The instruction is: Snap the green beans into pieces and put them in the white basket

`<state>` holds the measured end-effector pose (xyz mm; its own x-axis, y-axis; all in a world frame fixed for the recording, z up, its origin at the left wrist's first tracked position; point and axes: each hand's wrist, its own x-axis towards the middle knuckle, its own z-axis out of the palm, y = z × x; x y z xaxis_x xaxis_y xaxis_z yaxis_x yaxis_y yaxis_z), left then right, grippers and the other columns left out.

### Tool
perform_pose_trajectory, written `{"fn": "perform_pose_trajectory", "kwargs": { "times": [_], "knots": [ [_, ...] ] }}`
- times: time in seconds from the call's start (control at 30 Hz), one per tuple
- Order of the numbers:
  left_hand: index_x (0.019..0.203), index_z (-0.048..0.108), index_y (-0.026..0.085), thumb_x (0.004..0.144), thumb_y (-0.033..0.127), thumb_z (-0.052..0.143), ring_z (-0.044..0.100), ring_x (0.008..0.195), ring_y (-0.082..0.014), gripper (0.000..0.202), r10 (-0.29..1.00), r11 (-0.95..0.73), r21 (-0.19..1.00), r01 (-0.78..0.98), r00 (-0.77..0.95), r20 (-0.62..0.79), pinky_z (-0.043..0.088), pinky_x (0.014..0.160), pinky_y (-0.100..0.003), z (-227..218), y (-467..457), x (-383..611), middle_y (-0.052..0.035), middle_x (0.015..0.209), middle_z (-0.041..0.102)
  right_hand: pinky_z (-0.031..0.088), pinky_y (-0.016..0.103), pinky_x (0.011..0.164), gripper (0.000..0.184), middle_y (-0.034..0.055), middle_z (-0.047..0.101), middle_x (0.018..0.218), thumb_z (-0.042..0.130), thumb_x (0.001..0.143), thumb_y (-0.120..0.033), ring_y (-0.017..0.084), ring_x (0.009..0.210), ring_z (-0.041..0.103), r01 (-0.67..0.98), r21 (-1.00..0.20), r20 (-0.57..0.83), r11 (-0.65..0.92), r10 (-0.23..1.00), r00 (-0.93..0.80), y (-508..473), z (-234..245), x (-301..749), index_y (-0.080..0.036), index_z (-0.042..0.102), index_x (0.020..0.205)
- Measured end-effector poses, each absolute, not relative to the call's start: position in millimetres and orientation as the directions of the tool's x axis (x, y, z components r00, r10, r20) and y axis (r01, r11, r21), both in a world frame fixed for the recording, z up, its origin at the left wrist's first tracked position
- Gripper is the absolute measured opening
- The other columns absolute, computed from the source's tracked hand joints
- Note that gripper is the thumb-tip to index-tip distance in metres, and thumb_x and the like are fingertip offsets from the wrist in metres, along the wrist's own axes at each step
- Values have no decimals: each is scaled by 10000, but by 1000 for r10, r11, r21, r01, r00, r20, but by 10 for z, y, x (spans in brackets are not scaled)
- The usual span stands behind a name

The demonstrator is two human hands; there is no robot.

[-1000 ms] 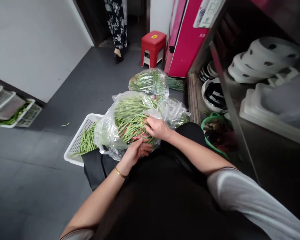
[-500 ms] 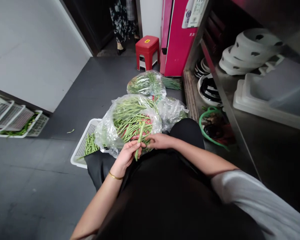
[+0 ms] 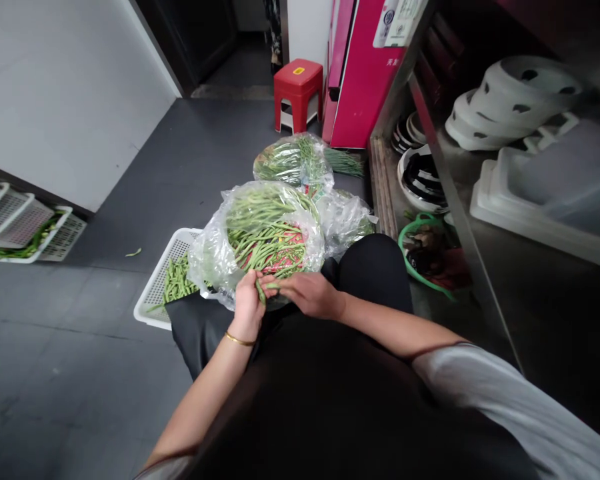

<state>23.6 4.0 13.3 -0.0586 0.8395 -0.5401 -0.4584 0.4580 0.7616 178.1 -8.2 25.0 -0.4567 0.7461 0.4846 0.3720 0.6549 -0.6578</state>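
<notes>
My left hand [image 3: 249, 301], with a gold bracelet at the wrist, is closed on a green bean [image 3: 261, 292]. From the right, my right hand [image 3: 314, 294] pinches a green bean end, close to the left fingers; whether it is the same bean or a separate piece I cannot tell. Just beyond both hands lies an open clear plastic bag [image 3: 207, 250] full of long green beans [image 3: 260, 230], with something red among them. To the left, a white perforated basket [image 3: 153, 308] holds short green bean pieces [image 3: 177, 280], its near side partly behind my dark apron.
More bagged greens [image 3: 283, 162] lie behind the beans. A red stool [image 3: 299, 83] stands near the pink cabinet [image 3: 360, 87]. On the right are a steel shelf with white containers and a green basket [image 3: 404, 250]. White baskets [image 3: 55, 243] sit far left. Someone's leg shows at the doorway.
The bean held upright between my hands is now lower and bent or in pieces at my fingers. My right hand has closed in beside the left. The person in the doorway has moved mostly out of view.
</notes>
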Motion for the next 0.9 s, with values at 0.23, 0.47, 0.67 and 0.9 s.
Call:
{"fn": "perform_pose_trajectory", "kwargs": {
  "times": [0.23,0.47,0.67,0.9],
  "knots": [
    [693,496,164,793,485,562,402,318,-76,342,836,472,881,-21,326,-440,277,308,-182,36,-112,175,21,483,541,415,240,572,341,111,660,775,364,958,-296,157,687,606,630,-359,154,688,710,-688,-3,77,1845,-97,633,894],
    [720,489,178,854,482,489,426,424,-83,333,919,300,950,-89,293,-263,357,451,-208,94,-202,303,33,507,496,360,195,468,555,-19,484,494,195,963,-498,85,449,456,376,-906,-2,193,888,-460,59,-10,1765,-163,519,662],
    [781,534,187,745,412,659,438,460,-92,260,886,458,822,-338,251,-391,386,477,-230,53,-99,270,47,541,467,482,253,584,378,53,638,720,352,939,-421,147,621,612,611,-764,-191,208,832,-521,718,-123,1756,-138,602,934],
    [949,597,151,632,239,767,244,343,-21,370,737,674,657,-337,367,-567,159,344,-145,-54,-40,82,113,446,318,478,340,782,221,225,648,1013,488,800,-77,275,950,624,908,-185,-320,376,851,-417,1333,-294,1748,-46,660,935]
  ]
}}
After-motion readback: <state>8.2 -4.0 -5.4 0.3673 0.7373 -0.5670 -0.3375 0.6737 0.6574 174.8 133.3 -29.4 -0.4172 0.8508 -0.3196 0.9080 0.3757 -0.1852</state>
